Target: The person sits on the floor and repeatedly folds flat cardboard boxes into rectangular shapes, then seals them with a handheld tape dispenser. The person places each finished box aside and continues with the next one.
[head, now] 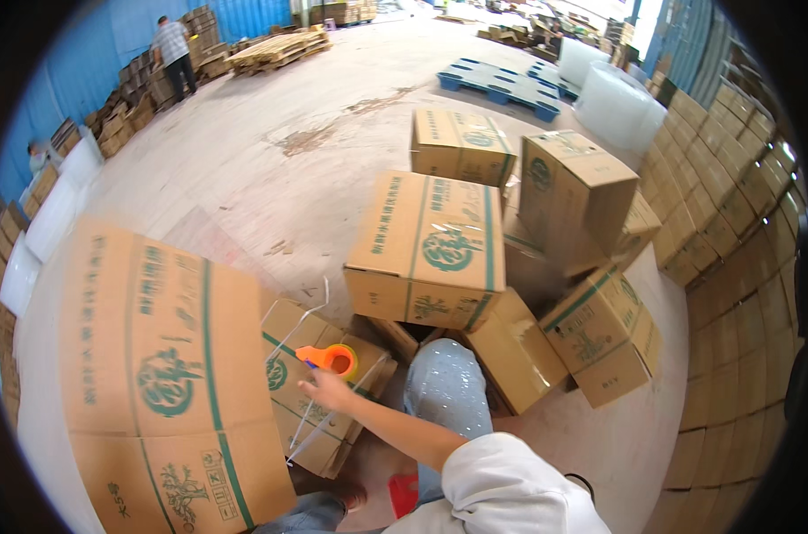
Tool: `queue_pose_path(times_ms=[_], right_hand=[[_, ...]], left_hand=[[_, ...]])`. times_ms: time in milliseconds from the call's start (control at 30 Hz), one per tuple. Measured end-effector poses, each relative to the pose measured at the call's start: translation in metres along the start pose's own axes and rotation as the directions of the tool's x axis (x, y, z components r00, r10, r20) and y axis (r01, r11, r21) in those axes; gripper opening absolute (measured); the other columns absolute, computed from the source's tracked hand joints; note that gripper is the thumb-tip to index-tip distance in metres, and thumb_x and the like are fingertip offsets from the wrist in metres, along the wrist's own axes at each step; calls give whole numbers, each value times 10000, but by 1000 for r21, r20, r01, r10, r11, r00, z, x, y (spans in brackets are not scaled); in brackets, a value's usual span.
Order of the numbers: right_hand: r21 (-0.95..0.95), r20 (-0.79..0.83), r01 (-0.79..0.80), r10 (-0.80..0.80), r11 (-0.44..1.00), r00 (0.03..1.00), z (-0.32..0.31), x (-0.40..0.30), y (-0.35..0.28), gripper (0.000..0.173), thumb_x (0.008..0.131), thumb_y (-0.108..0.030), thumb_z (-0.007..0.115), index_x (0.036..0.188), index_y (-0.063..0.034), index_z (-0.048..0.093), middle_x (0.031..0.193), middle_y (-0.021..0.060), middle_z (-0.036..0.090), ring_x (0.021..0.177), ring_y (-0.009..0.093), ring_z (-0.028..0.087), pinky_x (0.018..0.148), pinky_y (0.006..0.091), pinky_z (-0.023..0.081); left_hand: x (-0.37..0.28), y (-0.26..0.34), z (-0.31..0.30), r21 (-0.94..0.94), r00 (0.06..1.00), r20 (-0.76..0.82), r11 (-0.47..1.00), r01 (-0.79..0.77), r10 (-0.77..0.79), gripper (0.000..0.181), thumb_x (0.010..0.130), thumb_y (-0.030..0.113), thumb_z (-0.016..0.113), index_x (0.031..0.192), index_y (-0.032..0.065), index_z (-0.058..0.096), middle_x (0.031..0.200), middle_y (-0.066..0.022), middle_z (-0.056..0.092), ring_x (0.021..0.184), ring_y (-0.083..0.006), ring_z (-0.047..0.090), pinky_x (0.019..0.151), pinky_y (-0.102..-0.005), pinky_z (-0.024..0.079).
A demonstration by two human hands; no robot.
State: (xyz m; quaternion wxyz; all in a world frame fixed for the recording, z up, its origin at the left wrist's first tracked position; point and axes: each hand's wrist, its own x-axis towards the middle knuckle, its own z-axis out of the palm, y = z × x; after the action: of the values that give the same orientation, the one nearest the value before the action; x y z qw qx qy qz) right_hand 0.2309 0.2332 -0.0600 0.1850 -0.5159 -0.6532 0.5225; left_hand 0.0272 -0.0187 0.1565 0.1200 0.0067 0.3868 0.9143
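Observation:
My right hand (330, 392) reaches over a stack of flattened cardboard cartons (310, 334), its fingertips next to an orange tape dispenser (337, 360) with a roll of tape. A small blue object (309, 364) shows by the fingers; whether I grip it or the dispenser is unclear. Loose white strapping (303, 320) crosses the stack. My left hand is out of view. At the left a large carton (170, 314) with green print stands up beside the stack, blurred along its far edge. Ahead of my knee a closed carton (430, 247) rests on other boxes.
More cartons (571, 180) lie piled to the right, one tilted (601, 334). A tall wall of stacked boxes (731, 320) runs along the right. Blue plastic pallets (500, 87) and bubble-wrap rolls (617, 103) stand beyond. A person (173, 57) is by wooden pallets (280, 53).

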Motion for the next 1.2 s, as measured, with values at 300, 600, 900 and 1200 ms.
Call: queue_pose_path(times_ms=[300,600,900,1200], right_hand=[[722,-128,268,-257,638,958,-66,-168,-60,372,846,-118,622,1191,-18,526,1061,82,614,996,147,563,892,323,454],[-777,264,602,-774,182,576,-223,-235,-237,221,757,-280,655,832,-94,563,709,65,601,729,270,633,569,395,476],[-750,434,598,-892,-281,126,-164,-172,-263,163,681,-307,657,713,-158,599,766,-10,598,947,216,559,1009,439,335],[-565,-280,729,-921,386,271,-131,-125,-252,697,679,-369,748,1291,-174,478,1452,241,241,1349,446,227,1090,563,184]], left_hand=[[-16,-109,-69,-84,862,189,867,490,-469,513,982,274,450,1383,-29,350,1357,-161,490,1201,-308,494,1035,-430,375],[-22,-23,0,610,562,664,77,-788,494,568,978,339,462,1411,-1,322,1355,-193,461,1227,-292,459,969,-421,435],[-8,-10,-32,697,438,706,435,-570,-556,802,967,605,184,1218,-66,544,1192,-237,577,1157,-328,526,989,-403,365],[-54,-10,-40,723,486,690,479,-498,-537,879,887,702,346,1188,-100,543,1055,-221,643,1016,-302,612,895,-360,445]])
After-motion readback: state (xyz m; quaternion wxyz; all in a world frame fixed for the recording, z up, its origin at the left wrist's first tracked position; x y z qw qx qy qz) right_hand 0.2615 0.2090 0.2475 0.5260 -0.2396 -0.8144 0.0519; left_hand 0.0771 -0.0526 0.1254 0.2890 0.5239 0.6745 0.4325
